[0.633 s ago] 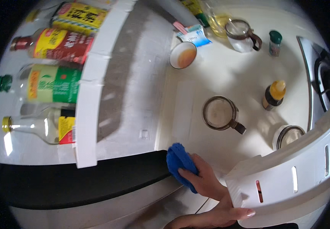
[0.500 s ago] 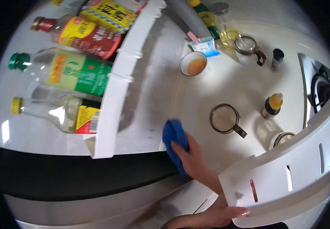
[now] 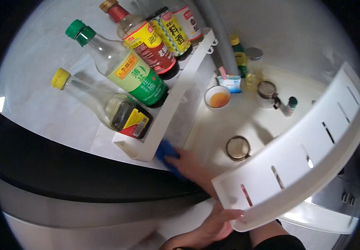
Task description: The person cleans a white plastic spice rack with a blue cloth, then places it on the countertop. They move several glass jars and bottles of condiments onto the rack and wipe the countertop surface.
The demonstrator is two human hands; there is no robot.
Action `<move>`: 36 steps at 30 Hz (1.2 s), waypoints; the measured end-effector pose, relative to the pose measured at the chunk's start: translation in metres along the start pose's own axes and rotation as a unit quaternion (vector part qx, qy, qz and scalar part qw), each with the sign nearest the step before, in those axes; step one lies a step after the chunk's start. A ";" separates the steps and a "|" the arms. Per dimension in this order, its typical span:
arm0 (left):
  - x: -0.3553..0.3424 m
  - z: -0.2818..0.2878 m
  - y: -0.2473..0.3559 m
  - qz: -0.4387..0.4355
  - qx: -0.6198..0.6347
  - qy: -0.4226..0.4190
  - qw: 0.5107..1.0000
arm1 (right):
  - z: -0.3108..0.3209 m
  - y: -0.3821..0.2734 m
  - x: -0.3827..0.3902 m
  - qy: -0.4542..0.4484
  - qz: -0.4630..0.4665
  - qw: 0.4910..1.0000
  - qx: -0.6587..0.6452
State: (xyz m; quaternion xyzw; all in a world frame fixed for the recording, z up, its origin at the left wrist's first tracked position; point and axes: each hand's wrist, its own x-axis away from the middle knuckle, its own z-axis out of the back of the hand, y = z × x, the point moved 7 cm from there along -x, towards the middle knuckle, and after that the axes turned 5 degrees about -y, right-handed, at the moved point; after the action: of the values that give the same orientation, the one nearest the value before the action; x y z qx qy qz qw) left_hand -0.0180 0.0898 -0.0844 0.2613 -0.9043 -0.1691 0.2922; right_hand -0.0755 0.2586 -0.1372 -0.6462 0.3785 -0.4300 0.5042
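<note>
Head view, right hand: reaches forward and to the left, fingers closed on the blue cloth, thumb laid along it.
Right forearm: runs back toward the lower right, partly hidden behind the white rack.
Cloth: bunched, just beside the lower end of the wall shelf; whether it presses on the wall, I cannot tell.
Left hand: enters from the lower edge, clamped on the rack's near corner, thumb over the rim, other fingers mostly hidden.
Rack: slotted, slanting up to the right above the table.
Shelf: carries a row of bottles.
Table: bears a bowl and, nearer the rack, a handled jar.
</note>
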 end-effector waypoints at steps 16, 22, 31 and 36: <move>0.029 -0.054 0.024 0.035 0.048 -0.066 0.996 | 0.090 -0.046 0.056 0.165 0.155 0.931 -0.287; 0.031 -0.063 0.056 -0.068 0.035 -0.087 0.993 | 0.159 -0.040 0.160 0.269 0.117 0.939 -0.179; 0.027 -0.057 0.061 -0.130 -0.021 -0.090 0.987 | 0.362 -0.028 0.257 0.529 0.126 0.837 0.066; 0.026 -0.046 0.053 -0.150 0.003 -0.137 0.979 | 0.410 0.007 0.265 0.538 0.022 0.829 0.151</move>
State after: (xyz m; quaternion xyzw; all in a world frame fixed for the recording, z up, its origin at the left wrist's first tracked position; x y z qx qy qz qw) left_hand -0.0269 0.1108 -0.0131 0.3689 -0.8868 -0.2426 0.1365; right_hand 0.3991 0.1466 -0.1482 -0.2203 0.5339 -0.7503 0.3217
